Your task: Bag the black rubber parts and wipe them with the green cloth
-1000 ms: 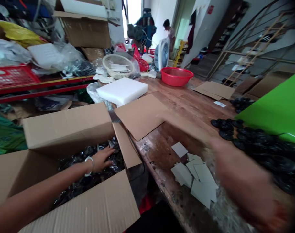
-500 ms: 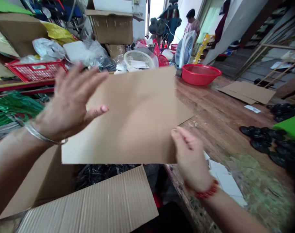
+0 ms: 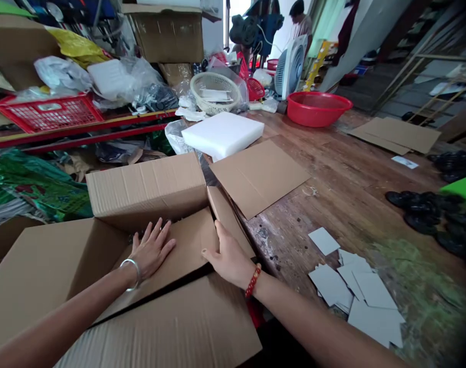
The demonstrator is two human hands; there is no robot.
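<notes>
An open cardboard box [image 3: 171, 327] stands in front of me with its flaps folded outward. A flat brown cardboard sheet [image 3: 192, 237] lies inside its opening, over dark contents that barely show at the far edge. My left hand [image 3: 150, 250] presses flat on the sheet, fingers stretched and spread. At the sheet's right end, my right hand [image 3: 229, 255] grips the edge beside the right flap, its thumb towards me. Another cardboard sheet [image 3: 261, 176] rests on the wooden table just beyond the box.
White foam block [image 3: 223, 133], red basin [image 3: 317, 109] and fan [image 3: 290, 69] stand farther back. Grey cards [image 3: 365, 286] and black round pieces [image 3: 420, 212] lie on the right. A red crate [image 3: 51, 110] sits at left. A person [image 3: 302, 25] is in the background.
The cardboard sheet has gone from upright in front of me down into the box. My left hand has come down from the air onto it; my right hand has lowered with its edge.
</notes>
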